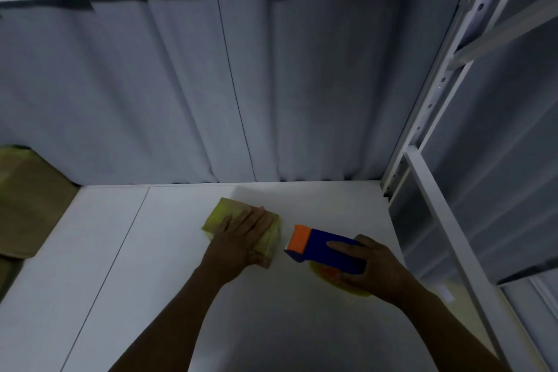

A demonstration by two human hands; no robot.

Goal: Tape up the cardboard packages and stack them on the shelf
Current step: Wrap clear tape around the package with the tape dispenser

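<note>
left hand [241,238] presses flat on small package [241,228]; right hand [371,269] grips tape dispenser [323,247] at lower centre; keep package pinned, pull tape straight.

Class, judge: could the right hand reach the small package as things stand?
Probably yes: the right hand, gripping the tape dispenser, is right beside the small package; only the left hand, flat on it, covers part.

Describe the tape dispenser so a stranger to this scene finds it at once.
Start at the white shelf board in front of the grey curtain. Right of its centre, the right hand grips the tape dispenser, just right of the small package under the left hand. It alone is deep blue with an orange front end; the package is yellowish-brown.
</note>
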